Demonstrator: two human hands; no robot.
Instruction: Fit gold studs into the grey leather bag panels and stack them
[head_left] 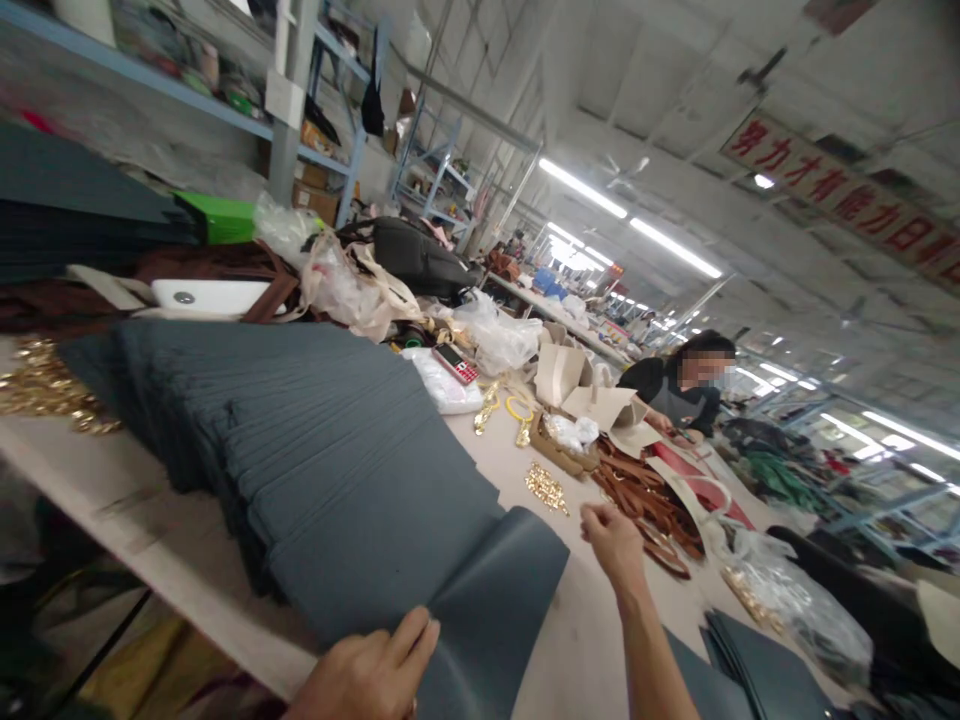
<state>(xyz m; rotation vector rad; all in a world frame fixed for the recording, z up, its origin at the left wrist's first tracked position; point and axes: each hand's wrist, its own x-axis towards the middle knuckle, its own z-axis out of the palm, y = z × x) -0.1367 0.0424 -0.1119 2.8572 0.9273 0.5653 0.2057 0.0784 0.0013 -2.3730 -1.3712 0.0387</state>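
Observation:
My left hand (375, 665) is at the bottom of the view, its fingers closed on a smooth blue-grey leather-like panel (499, 610). That panel bends upward along its near side. Beneath and behind it fans a long overlapping stack of matching panels (322, 400). My right hand (613, 540) hovers just right of a small pile of gold metal fittings (547, 488). Its fingers are curled together, and anything between them is too small to make out. Brown leather straps (649, 500) lie in a heap beyond the right hand.
More gold fittings (56, 385) lie at the far left. A red phone (455, 364) rests on a white plastic packet (442, 388), near yellow-handled scissors (519, 410). Other dark panels (765, 665) are at lower right. Across the table a person (679, 385) leans over the work surface.

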